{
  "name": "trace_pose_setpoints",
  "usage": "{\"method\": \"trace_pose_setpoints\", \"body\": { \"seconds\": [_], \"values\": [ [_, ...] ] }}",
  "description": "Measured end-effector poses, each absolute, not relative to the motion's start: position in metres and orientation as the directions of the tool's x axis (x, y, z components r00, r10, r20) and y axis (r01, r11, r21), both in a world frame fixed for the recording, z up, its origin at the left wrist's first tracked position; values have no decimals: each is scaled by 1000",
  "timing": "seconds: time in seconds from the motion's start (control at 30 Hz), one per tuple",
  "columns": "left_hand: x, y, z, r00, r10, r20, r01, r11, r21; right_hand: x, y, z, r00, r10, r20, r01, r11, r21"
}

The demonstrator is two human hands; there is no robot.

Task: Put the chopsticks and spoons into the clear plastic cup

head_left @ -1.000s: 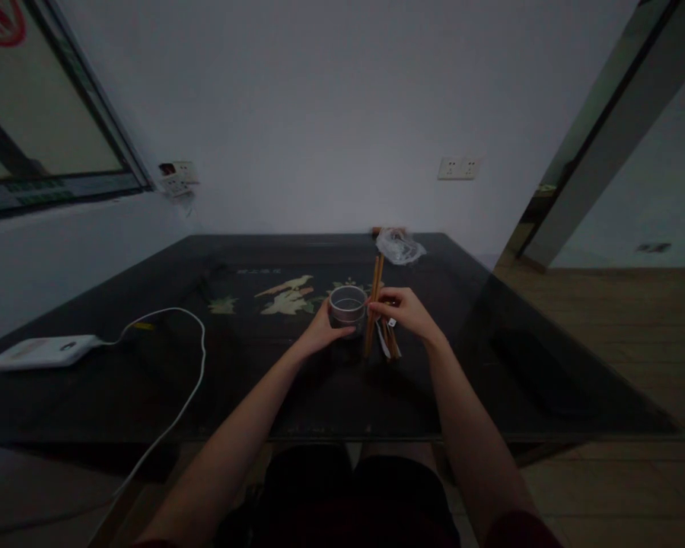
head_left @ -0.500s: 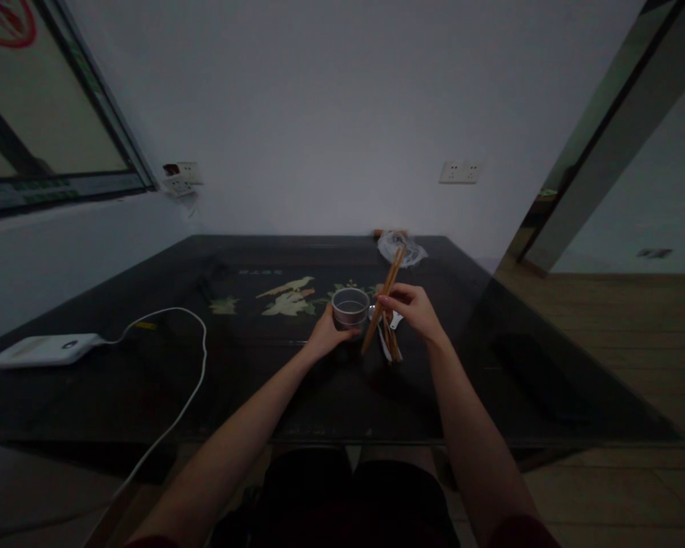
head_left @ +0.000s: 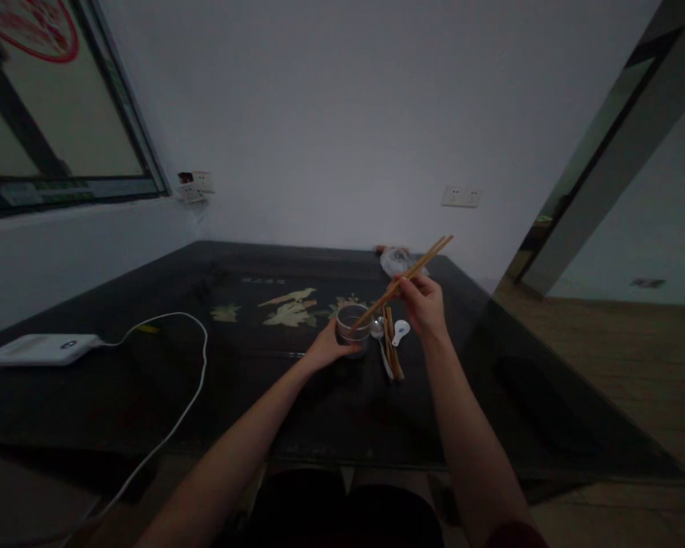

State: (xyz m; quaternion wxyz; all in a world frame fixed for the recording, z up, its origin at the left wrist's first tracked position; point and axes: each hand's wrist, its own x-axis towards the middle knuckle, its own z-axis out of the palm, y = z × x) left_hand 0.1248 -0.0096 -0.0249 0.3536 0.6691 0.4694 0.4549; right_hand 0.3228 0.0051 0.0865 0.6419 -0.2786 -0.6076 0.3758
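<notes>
My left hand [head_left: 326, 348] is wrapped around the left side of a round cup [head_left: 354, 341], its thumb across the front. In my right hand [head_left: 423, 303] is a pair of wooden chopsticks [head_left: 419, 265], pinched near their middle. They slant down to the left, and their lower ends reach into the cup's mouth. Just right of the cup lie a metal spoon [head_left: 385, 358], more chopsticks [head_left: 395, 356] and a small white spoon [head_left: 400, 330] on the dark table.
The dark table [head_left: 251, 388] bears a bird-and-flower picture. A clear plastic bag [head_left: 395, 262] lies at its back edge. To the left, a white power bank [head_left: 39, 350] trails a white cable [head_left: 204, 358]. A dark flat object [head_left: 548, 403] rests at the right.
My right hand has tilted the chopsticks from steep to slanting, bringing their lower ends from beside the cup into its mouth. The small white spoon shows more fully. The camera view has shifted slightly.
</notes>
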Motion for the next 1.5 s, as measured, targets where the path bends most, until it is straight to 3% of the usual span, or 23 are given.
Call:
{"method": "trace_pose_setpoints", "body": {
  "seconds": [0.2,0.47,0.63,1.0,1.5],
  "values": [
    [124,-9,-24,171,941,293,277,-331,902,308,18,104,-19,751,660,74,660,-748],
    [123,-5,-32,181,937,299,235,-336,912,291,40,79,-253,831,494,261,551,-793],
    [123,-4,-33,170,940,296,221,-329,918,282,47,68,-308,841,445,381,537,-753],
    [123,-4,-33,172,943,287,219,-320,922,279,41,64,-337,842,420,490,538,-686],
    [124,-6,-31,190,939,287,228,-327,917,282,50,52,-244,851,465,533,518,-669]
  ]
}}
